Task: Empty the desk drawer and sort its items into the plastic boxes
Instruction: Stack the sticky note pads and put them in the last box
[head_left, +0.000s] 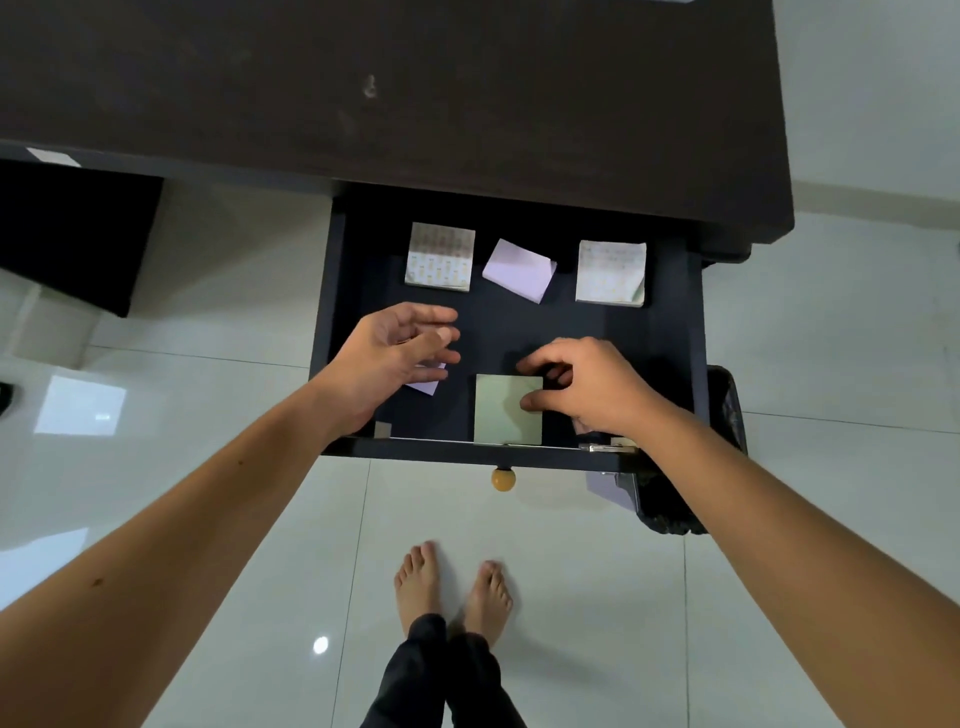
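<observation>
Head view looks straight down on my end: the dark desk (415, 78) fills the top, and its drawer (693, 322) is pulled out over the pale tiled floor (545, 545), with the yellow knob (503, 479) at the front edge. Along the back of the drawer lie three paper pads, well apart: a patterned pad (440, 256) on the left, a lilac pad (518, 269) turned askew in the middle, and a second patterned pad (611, 272) on the right. Near the front wall lies the green pad (501, 415), roughly square, its edges in line with the drawer. My right hand (587, 387) is the one on it, thumb on its right edge and curled fingers at its far corner, pinching it (whether it has left the drawer floor I cannot tell). My left hand (389, 353) hovers to the left with fingers spread and slack, holding nothing, above a small lilac slip (427, 383) that pokes out beneath it. A dark basket (670, 499) shows past the drawer's right front corner. No plastic boxes are in sight, so I judge the sorting barely begun, and the green pad goes first, lifted toward me by the right hand.
</observation>
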